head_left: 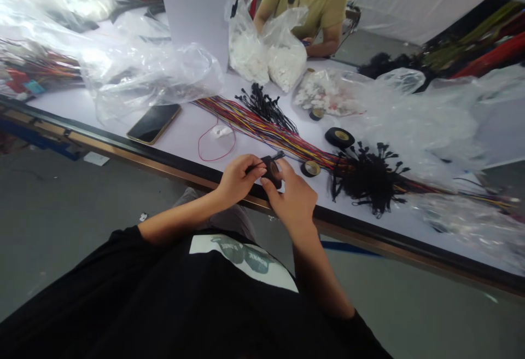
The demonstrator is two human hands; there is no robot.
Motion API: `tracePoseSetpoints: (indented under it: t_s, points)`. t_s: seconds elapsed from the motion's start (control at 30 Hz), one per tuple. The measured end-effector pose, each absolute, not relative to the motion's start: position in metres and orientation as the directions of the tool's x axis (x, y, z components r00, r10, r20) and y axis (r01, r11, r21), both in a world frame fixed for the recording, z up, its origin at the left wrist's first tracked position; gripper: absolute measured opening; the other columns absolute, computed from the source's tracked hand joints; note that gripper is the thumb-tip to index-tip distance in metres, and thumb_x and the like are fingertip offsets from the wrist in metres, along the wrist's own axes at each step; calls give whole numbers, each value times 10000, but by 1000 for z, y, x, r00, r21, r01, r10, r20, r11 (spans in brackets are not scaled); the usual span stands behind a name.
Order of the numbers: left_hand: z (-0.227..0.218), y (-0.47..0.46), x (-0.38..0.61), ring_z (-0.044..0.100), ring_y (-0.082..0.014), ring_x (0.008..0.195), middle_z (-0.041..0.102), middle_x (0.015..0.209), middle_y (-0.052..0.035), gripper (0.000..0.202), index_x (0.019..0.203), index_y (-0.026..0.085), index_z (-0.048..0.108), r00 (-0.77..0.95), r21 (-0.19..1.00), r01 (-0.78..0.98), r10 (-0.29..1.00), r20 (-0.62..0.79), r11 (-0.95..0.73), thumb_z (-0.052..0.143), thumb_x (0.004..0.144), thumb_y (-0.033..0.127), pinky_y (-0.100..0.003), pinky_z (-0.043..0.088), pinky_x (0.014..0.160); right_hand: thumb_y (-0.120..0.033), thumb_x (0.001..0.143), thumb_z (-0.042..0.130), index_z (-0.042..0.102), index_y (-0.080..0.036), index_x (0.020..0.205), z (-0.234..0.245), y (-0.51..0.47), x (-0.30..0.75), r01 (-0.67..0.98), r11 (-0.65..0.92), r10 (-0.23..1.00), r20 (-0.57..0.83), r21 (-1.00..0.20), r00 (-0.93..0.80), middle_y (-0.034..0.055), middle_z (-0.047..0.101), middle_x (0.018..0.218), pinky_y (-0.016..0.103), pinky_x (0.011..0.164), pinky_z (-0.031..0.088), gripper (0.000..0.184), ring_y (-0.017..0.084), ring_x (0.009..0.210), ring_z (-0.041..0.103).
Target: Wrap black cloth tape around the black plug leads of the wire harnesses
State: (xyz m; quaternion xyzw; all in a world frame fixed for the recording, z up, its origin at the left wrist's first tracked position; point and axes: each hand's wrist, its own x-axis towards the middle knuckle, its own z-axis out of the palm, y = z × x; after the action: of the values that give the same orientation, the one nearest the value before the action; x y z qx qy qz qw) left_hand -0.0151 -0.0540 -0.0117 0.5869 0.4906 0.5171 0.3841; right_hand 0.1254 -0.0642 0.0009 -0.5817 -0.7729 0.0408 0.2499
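At the tabletop's (184, 141) near edge we should keep steady tension, our left hand (241, 177) pinching a black lead (279, 155), our right hand (296, 195) grasping a tape roll (269, 178).

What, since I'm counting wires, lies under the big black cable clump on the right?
Multicoloured wires reach the black cable clump from the left, and more show at its right; what's directly beneath is covered.
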Motion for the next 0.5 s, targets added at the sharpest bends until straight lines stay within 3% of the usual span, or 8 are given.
tracePoseSetpoints:
  t_s: [0.13,0.33,0.5]
  points:
    - [-10,-56,-12,476,-91,654,531,653,31,65,690,153,536,38,974,109,980,196,-199,561,741,184,-222,382,657,-336,858,411,646,-232,1041,4,-59,124,870,377,894,369,-317,-253,54,703,927,303,703,427,315,210,844,624]
    - [1,-60,-13,389,-38,524,486,722,50,202,960,177,461,102,972,-234,995,-4,27,540,780,225,-178,332,513,-357,841,435,686,-247,879,9,-51,131,811,281,954,240,-514,-179,30,709,891,321,714,426,277,217,852,618]
    - [2,-60,-14,318,-21,444,451,648,53,40,787,165,453,100,922,-385,995,-7,45,427,813,149,-171,236,420,-363,831,459,685,-237,846,13,-60,128,631,284,959,213,-722,-188,5,703,838,292,703,430,260,180,782,615]
